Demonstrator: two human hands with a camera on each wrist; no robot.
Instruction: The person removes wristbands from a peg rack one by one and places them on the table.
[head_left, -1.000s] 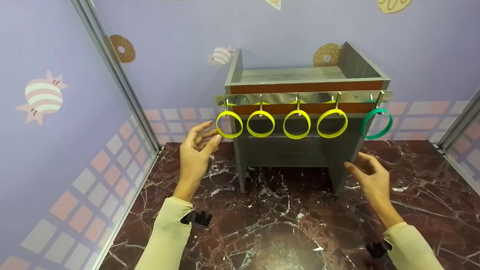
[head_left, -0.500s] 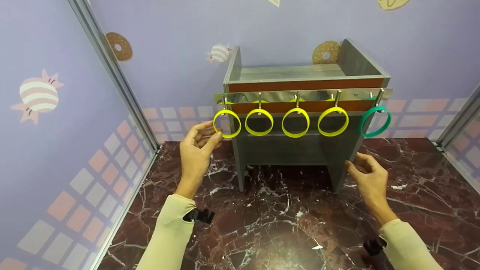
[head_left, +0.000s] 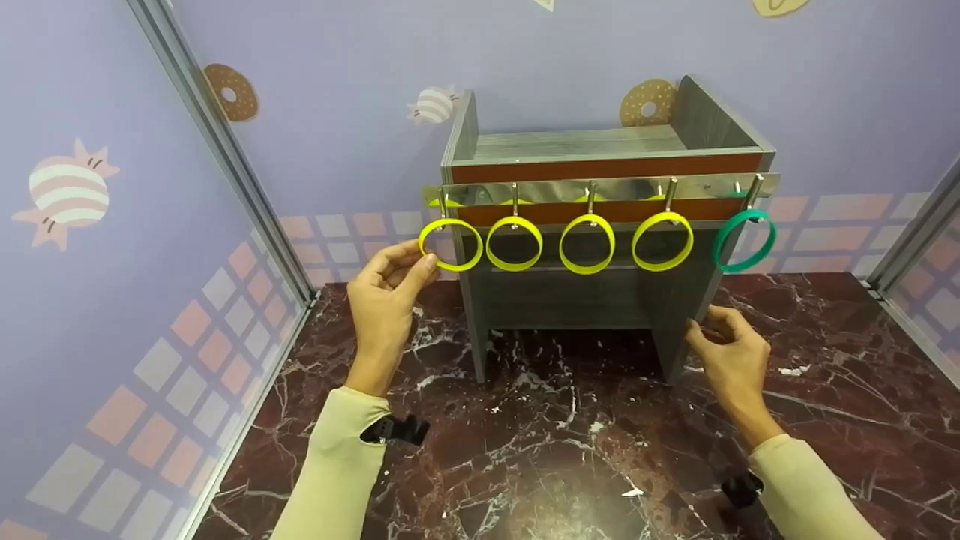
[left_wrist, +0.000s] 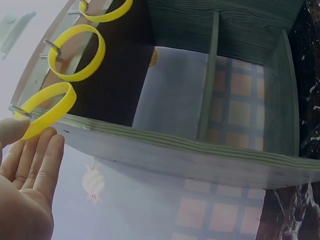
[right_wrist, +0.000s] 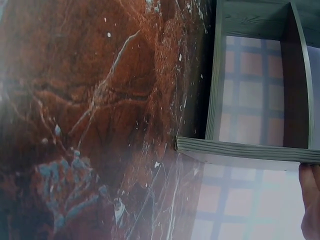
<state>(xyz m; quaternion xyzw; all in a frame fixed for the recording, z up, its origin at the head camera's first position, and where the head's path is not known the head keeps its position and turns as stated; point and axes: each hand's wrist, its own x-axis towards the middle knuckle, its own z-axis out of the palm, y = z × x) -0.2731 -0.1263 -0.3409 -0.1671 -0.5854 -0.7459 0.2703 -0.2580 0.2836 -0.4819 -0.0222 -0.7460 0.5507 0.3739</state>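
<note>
My left hand (head_left: 382, 307) pinches the leftmost yellow ring (head_left: 451, 266), a flat band that still hangs on its metal hook. In the left wrist view the thumb lies in front of this yellow ring (left_wrist: 55, 112), the fingers behind it. Three more yellow rings (head_left: 514, 266) and one green ring (head_left: 742, 266) hang from the other hooks of a metal strip (head_left: 547, 193). The strip runs across the front of a grey wooden shelf (head_left: 570, 300). Lower down, my right hand (head_left: 735, 360) holds the front edge of the shelf's right side panel (right_wrist: 250, 150); its thumb is hidden in the right wrist view.
The shelf stands on a dark red marbled tabletop (head_left: 540, 465). Behind it rises a lilac wall (head_left: 337, 112) with printed sweets and tiles. A metal corner post (head_left: 225, 150) stands at the left, and a side wall (head_left: 922, 300) borders the right.
The fingers of my left hand have closed on the leftmost yellow ring and drawn it slightly left. My right hand keeps its place at the side panel. The view has shifted a little.
</note>
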